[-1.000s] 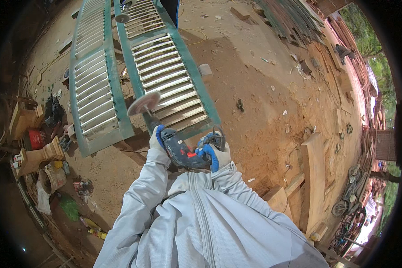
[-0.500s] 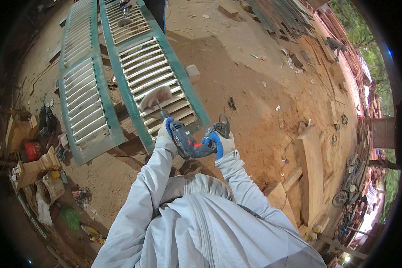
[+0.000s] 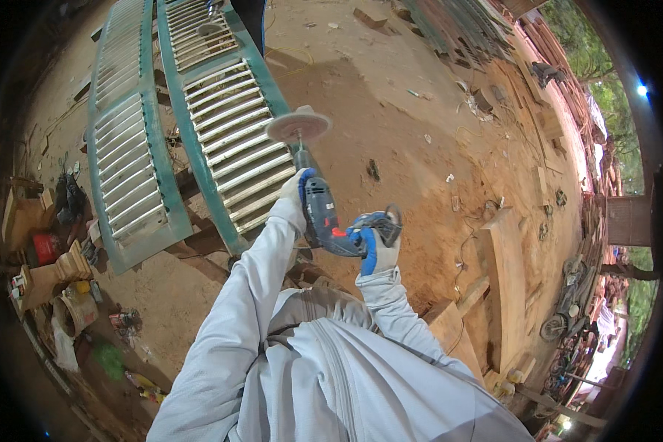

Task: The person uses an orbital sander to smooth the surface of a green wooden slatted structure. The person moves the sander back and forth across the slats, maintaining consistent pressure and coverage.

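My left hand (image 3: 299, 189), in a white and blue glove, grips the front of a dark drill (image 3: 323, 214) just behind its chuck. My right hand (image 3: 378, 254), gloved the same way, is wrapped round the drill's rear handle. A dark curved piece by that hand cannot be made out clearly. A round reddish-grey sanding disc (image 3: 300, 127) is fixed to the drill's shaft and sits over the right edge of a green louvred shutter (image 3: 278, 99) with pale slats. Whether the disc touches the frame cannot be told. A second louvred shutter (image 3: 171, 210) lies alongside on the left.
Another disc tool (image 3: 209, 29) is over the far slats, beside a person's dark-clothed leg (image 3: 252, 18). Thick timber (image 3: 507, 287) lies at right, with a motorbike (image 3: 563, 302) beyond. A red container (image 3: 46, 249) and a bucket (image 3: 77, 313) stand at left. Cords cross the dirt floor.
Both hands and the drill have shifted to the right. The disc has gone from over the shutter's lower slats up and right to its outer edge, and the drill points more straight ahead.
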Available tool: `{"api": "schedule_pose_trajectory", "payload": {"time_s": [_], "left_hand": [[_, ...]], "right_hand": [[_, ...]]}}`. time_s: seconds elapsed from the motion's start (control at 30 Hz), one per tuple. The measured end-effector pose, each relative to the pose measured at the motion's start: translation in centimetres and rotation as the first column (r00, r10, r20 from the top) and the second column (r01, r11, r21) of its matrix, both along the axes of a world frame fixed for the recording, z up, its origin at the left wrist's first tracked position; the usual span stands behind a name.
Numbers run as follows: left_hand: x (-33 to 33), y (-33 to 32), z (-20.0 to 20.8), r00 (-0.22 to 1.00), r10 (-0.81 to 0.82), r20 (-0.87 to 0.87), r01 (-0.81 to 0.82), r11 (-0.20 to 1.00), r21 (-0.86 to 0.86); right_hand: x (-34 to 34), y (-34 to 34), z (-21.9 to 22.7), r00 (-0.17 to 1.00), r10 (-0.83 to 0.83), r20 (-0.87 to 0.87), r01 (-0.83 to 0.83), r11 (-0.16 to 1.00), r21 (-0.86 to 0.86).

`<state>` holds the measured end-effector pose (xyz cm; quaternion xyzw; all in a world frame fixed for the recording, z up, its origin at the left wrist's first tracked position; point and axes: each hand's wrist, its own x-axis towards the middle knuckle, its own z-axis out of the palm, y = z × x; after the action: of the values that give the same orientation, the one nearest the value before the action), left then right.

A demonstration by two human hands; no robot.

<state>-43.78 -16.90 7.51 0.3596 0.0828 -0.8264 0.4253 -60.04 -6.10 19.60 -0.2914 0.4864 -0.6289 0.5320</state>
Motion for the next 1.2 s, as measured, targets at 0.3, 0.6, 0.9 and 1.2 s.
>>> {"api": "schedule_pose_trajectory", "payload": {"time_s": [0.3,0.6,0.9,1.2], "left_hand": [[2.0,4.0,-4.2,0.993,0.077,-0.086,-0.072,0.996,0.058],[3.2,4.3,-0.4,0.993,0.113,-0.02,-0.111,0.989,0.099],[2.0,3.0,-1.5,0.992,0.013,-0.124,0.001,0.994,0.112],[1.6,1.1,-1.9,0.998,0.057,0.015,-0.057,0.998,-0.018]], "right_hand": [[0.4,1.6,-1.8,0.983,0.178,-0.045,-0.177,0.984,0.033],[0.8,-2.2,-2.6,0.972,0.235,0.025,-0.235,0.948,0.213],[2.4,0.3,-0.1,0.997,0.036,-0.061,-0.028,0.992,0.125],[2.4,0.6,1.1,0.999,0.011,-0.042,-0.012,1.0,-0.023]]}}
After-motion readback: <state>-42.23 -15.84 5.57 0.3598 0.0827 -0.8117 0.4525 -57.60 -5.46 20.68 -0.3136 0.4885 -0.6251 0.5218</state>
